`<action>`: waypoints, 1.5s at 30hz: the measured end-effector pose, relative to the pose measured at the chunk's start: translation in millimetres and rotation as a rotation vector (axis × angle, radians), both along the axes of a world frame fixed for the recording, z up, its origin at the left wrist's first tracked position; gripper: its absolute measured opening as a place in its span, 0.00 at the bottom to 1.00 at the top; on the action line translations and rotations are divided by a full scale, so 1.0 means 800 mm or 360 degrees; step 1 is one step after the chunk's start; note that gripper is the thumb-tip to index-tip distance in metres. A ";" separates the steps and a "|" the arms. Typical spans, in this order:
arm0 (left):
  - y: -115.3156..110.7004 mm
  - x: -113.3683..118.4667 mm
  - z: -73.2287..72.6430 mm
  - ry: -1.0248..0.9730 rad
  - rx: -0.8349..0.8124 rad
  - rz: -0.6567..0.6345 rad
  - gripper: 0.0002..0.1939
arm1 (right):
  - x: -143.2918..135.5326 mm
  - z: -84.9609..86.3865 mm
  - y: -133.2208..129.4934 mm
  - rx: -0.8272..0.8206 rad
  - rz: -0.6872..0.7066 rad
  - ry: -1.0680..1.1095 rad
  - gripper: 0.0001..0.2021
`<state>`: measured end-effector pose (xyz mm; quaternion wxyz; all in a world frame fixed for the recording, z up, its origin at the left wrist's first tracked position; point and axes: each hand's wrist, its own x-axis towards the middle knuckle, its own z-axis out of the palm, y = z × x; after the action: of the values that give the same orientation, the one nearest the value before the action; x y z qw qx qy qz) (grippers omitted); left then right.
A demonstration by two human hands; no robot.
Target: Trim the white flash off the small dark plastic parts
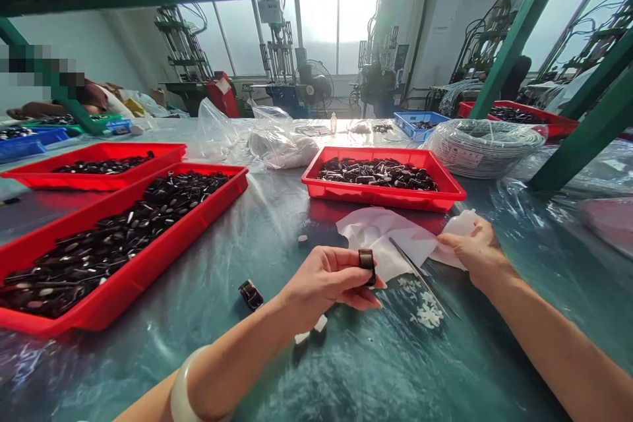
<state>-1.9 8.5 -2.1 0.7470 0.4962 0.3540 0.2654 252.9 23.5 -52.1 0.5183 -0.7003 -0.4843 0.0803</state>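
My left hand pinches a small glossy black plastic part upright between thumb and fingers. Farther right, my right hand is closed around a whitish, translucent bottle-like object, partly hidden by the fingers. A white sheet lies between the hands, with a thin metal rod resting across it. Small white pieces are scattered in front of the sheet. Left of my left forearm lies another black plastic part. White blocks sit partly hidden below my left hand.
Red trays of black parts stand at the left, far left and beyond my hands. A plastic-wrapped cable coil lies right of a green post's left side. Plastic bags lie behind; a person sits far left.
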 end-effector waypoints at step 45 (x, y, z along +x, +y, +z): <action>-0.006 -0.002 -0.006 0.0088 0.0036 -0.0481 0.09 | -0.076 0.063 -0.066 0.0673 0.0669 -0.1403 0.14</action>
<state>-3.2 3.4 -6.6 0.7628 0.5594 0.2926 0.1401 192.2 -29.5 -1.5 0.3681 -0.4356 -0.7918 -0.2189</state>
